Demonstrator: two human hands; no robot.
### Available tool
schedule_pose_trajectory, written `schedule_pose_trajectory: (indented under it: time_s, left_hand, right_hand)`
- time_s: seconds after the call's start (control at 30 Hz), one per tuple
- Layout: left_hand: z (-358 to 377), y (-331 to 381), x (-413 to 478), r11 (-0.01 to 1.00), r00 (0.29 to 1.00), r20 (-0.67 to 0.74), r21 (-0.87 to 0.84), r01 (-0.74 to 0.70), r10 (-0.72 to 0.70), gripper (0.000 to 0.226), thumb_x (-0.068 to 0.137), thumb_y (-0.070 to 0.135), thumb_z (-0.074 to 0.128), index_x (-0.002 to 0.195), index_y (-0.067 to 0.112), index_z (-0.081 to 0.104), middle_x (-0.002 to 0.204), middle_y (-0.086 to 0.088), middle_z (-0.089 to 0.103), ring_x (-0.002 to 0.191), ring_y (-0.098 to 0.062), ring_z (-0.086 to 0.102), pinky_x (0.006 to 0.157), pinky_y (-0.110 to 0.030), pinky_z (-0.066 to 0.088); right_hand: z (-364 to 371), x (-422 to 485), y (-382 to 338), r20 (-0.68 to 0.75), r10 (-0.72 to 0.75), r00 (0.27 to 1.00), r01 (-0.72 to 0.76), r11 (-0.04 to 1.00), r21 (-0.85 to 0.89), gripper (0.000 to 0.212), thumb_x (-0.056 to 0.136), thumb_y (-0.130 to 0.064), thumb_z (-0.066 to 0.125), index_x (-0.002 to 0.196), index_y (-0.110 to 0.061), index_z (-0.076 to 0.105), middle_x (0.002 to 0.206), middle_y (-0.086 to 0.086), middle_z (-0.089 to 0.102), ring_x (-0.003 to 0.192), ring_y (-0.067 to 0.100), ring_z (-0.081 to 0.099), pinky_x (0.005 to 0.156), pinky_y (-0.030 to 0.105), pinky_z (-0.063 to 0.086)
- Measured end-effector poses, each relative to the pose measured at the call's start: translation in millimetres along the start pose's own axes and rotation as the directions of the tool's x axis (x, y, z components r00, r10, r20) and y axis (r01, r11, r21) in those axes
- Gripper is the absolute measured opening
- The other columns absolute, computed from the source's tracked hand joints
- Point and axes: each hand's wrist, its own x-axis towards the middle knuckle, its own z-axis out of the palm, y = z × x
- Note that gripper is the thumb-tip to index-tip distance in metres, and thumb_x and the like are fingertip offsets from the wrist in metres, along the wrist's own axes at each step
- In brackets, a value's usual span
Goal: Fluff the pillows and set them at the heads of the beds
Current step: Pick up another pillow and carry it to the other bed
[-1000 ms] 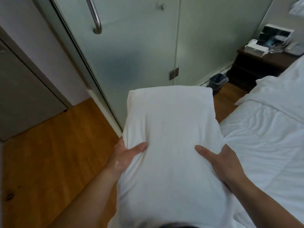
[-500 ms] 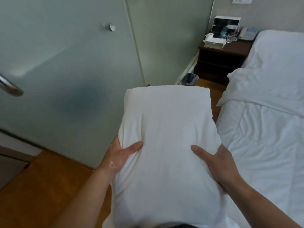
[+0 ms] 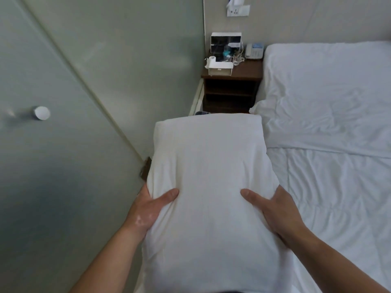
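Note:
I hold a white pillow [image 3: 209, 166] lengthwise in front of my chest, its far end pointing toward the nightstand. My left hand [image 3: 148, 208] grips its left edge with the thumb on top. My right hand [image 3: 277, 210] grips its right edge the same way. To the right lies the bed [image 3: 338, 187] with a white duvet folded back. The bare white head of the mattress [image 3: 325, 66] lies against the wall, with no pillow on it.
A dark wooden nightstand [image 3: 251, 69] stands left of the bed's head, carrying a white tray, glasses and a phone. A frosted glass wall with a round knob [image 3: 41, 112] runs along my left. The gap between glass and bed is narrow.
The view has swung right and toward the bed's head; the nightstand and mattress head are now ahead. The pillow stays gripped in both hands the same way.

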Motion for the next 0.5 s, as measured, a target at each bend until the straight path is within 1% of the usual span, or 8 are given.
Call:
schedule_pose_trajectory:
  time_s: [0.07, 0.13, 0.2, 0.23, 0.3, 0.37, 0.43, 0.5]
  left_hand:
    - [0.6, 13.8, 45.4, 0.999, 0.999, 0.041, -0.029, -0.025, 0.026, 0.119, 0.021, 0.085, 0.089, 0.128, 0.040, 0.065, 0.121, 0.018, 0.074, 0.115, -0.011, 0.072, 0.106, -0.036, 0.052]
    - [2.9, 34.0, 86.5, 0.999, 0.995, 0.094, -0.016, -0.030, 0.032, 0.104, 0.027, 0.078, 0.093, 0.120, 0.040, 0.068, 0.118, 0.019, 0.075, 0.110, -0.006, 0.071, 0.107, -0.037, 0.052]
    - [5.9, 53.7, 122.8, 1.000, 0.990, 0.136, 0.021, -0.021, 0.018, 0.082, 0.040, 0.068, 0.090, 0.115, 0.041, 0.069, 0.115, 0.019, 0.076, 0.110, -0.009, 0.072, 0.109, -0.040, 0.053]
    - [7.0, 62.1, 140.4, 0.999, 0.989, 0.148, 0.037, -0.020, 0.014, 0.079, 0.041, 0.068, 0.090, 0.113, 0.041, 0.070, 0.115, 0.017, 0.077, 0.112, -0.012, 0.073, 0.110, -0.042, 0.054]
    - [12.3, 76.8, 177.1, 0.999, 0.985, 0.170, 0.036, -0.015, 0.009, 0.095, 0.030, 0.079, 0.093, 0.113, 0.039, 0.071, 0.118, 0.014, 0.079, 0.113, -0.015, 0.074, 0.109, -0.043, 0.054]
    - [20.8, 92.6, 209.0, 1.000, 0.979, 0.202, 0.002, -0.029, 0.028, 0.112, 0.017, 0.085, 0.089, 0.116, 0.036, 0.071, 0.117, 0.013, 0.078, 0.109, -0.014, 0.074, 0.103, -0.040, 0.055]
    - [32.2, 110.8, 239.4, 0.999, 0.970, 0.241, 0.001, -0.034, 0.033, 0.122, 0.016, 0.083, 0.090, 0.125, 0.034, 0.068, 0.117, 0.013, 0.077, 0.108, -0.014, 0.074, 0.101, -0.040, 0.055]
    - [45.6, 129.3, 270.6, 1.000, 0.963, 0.269, 0.009, -0.028, 0.025, 0.121, 0.021, 0.078, 0.094, 0.131, 0.034, 0.067, 0.119, 0.012, 0.077, 0.110, -0.016, 0.074, 0.105, -0.044, 0.056]
  right_hand:
    - [12.1, 28.1, -14.5, -0.042, 0.014, 0.999, -0.013, 1.000, 0.013, 0.062, 0.069, -0.049, 0.089, 0.124, -0.031, 0.067, 0.105, -0.015, 0.076, 0.095, 0.007, 0.071, 0.072, 0.024, 0.050]
    - [21.2, 54.6, -32.2, -0.088, 0.030, 0.996, -0.027, 0.999, 0.033, 0.062, 0.068, -0.049, 0.089, 0.123, -0.030, 0.067, 0.104, -0.014, 0.077, 0.095, 0.008, 0.071, 0.073, 0.025, 0.051]
    - [27.5, 77.9, -52.5, -0.132, 0.040, 0.990, -0.035, 0.998, 0.043, 0.062, 0.068, -0.047, 0.090, 0.124, -0.029, 0.068, 0.104, -0.013, 0.077, 0.094, 0.008, 0.072, 0.073, 0.027, 0.053]
    - [29.8, 88.4, -61.1, -0.149, 0.046, 0.988, -0.039, 0.998, 0.048, 0.062, 0.069, -0.046, 0.090, 0.124, -0.029, 0.068, 0.103, -0.013, 0.077, 0.093, 0.008, 0.072, 0.073, 0.027, 0.053]
    - [32.5, 110.9, -73.6, -0.176, 0.053, 0.983, -0.041, 0.996, 0.074, 0.061, 0.069, -0.044, 0.090, 0.124, -0.030, 0.068, 0.103, -0.014, 0.077, 0.092, 0.006, 0.072, 0.073, 0.026, 0.053]
    - [34.3, 133.9, -84.6, -0.212, 0.053, 0.976, -0.031, 0.994, 0.106, 0.063, 0.068, -0.045, 0.091, 0.125, -0.032, 0.068, 0.103, -0.016, 0.078, 0.093, 0.004, 0.073, 0.076, 0.028, 0.054]
    - [34.0, 161.1, -94.8, -0.241, 0.051, 0.969, -0.019, 0.991, 0.132, 0.063, 0.066, -0.045, 0.092, 0.124, -0.035, 0.068, 0.102, -0.020, 0.078, 0.093, 0.000, 0.073, 0.081, 0.030, 0.056]
    - [31.7, 191.6, -104.1, -0.259, 0.059, 0.964, -0.019, 0.988, 0.152, 0.064, 0.065, -0.046, 0.092, 0.124, -0.038, 0.067, 0.103, -0.024, 0.077, 0.095, 0.001, 0.073, 0.086, 0.033, 0.057]
